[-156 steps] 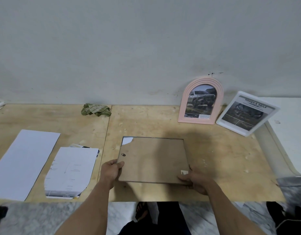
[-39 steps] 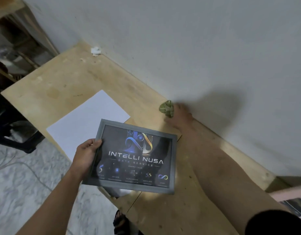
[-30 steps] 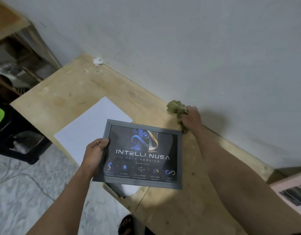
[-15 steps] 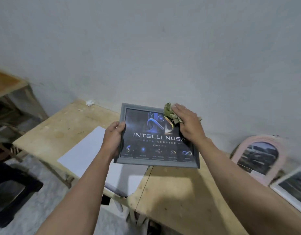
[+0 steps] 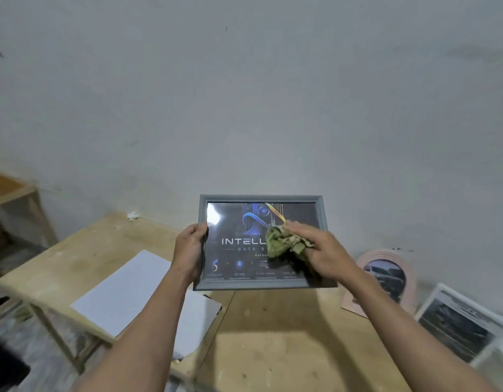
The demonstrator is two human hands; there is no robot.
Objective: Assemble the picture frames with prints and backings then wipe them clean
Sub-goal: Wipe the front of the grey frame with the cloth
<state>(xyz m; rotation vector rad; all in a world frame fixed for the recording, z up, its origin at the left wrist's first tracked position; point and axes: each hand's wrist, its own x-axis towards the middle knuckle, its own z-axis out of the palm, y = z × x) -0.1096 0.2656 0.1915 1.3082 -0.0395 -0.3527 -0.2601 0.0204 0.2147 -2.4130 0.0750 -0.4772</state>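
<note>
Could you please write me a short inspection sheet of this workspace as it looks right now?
Surface: plywood table, scuffed.
Job's things: grey frame with dark print held above the table; green cloth on its glass; pink arched frame and white frame against the wall.
Clutter: white sheets at left.
Grips: left hand holds the frame's left edge; right hand presses the cloth.
Cables: nothing seen.
Surroundings: grey wall, wooden stand at left.

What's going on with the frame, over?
Left hand grips grey frame, held up. Right hand presses green cloth on glass. Nothing blocking.
</note>
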